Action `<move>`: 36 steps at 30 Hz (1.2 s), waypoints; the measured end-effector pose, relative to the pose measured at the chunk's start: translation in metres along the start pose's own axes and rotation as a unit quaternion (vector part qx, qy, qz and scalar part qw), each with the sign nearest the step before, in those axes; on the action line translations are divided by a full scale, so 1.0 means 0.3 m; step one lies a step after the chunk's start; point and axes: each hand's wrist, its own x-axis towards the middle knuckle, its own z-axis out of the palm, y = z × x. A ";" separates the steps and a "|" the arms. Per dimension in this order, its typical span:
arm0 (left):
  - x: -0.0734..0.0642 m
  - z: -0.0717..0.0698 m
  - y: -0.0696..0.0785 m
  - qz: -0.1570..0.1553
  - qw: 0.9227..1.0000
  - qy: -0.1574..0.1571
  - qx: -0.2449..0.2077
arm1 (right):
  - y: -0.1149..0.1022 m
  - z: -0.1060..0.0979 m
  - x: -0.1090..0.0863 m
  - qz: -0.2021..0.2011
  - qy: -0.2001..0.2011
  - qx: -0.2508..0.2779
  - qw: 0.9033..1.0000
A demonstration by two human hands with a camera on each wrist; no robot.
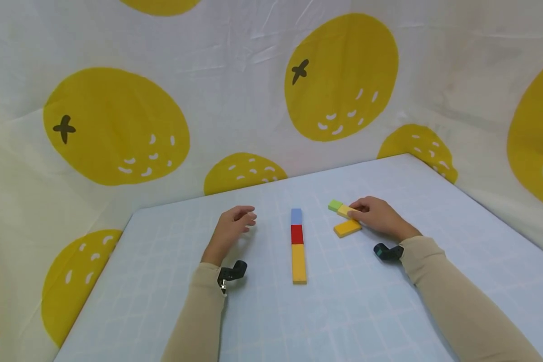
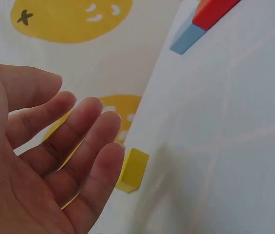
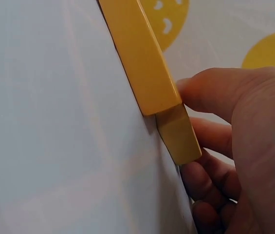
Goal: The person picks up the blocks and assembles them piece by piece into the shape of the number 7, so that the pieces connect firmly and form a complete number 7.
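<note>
A straight row of blocks stands mid-table: a blue block (image 1: 296, 216), a red block (image 1: 296, 234) and a long orange-yellow block (image 1: 299, 264). Left of the row, my left hand (image 1: 232, 227) is held with fingers loosely bent and nothing in it. In the left wrist view, a yellow block (image 2: 134, 170) shows just past the little finger. My right hand (image 1: 380, 216) pinches a pale yellow block (image 1: 345, 210) between thumb and fingers. That block's far end meets a green block (image 1: 335, 205). Nearer me lies an orange-yellow block (image 1: 347, 229), beside the right thumb.
A pale blue, grid-patterned cloth (image 1: 344, 311) covers the table. Behind it and at the sides hangs a white curtain (image 1: 235, 100) printed with large yellow fruit. Each wrist carries a small black camera.
</note>
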 end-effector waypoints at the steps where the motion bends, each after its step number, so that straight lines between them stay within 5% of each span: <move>1: -0.002 -0.010 -0.004 0.002 1.000 0.005 -0.005 | -0.001 0.001 0.001 0.000 0.002 -0.002 1.000; 16: 0.046 -0.060 -0.036 -0.012 0.999 0.051 0.000 | -0.018 -0.007 -0.009 -0.005 0.010 -0.008 1.000; 22: 0.070 -0.052 -0.043 -0.032 0.995 0.071 0.064 | -0.019 -0.006 -0.007 -0.008 0.008 -0.007 1.000; 29: 0.071 -0.033 -0.051 0.000 0.986 0.078 0.149 | -0.013 -0.006 -0.005 -0.015 0.011 -0.006 1.000; 36: 0.070 -0.028 -0.063 0.032 0.980 0.060 0.189 | -0.014 0.002 0.005 -0.018 0.010 -0.009 1.000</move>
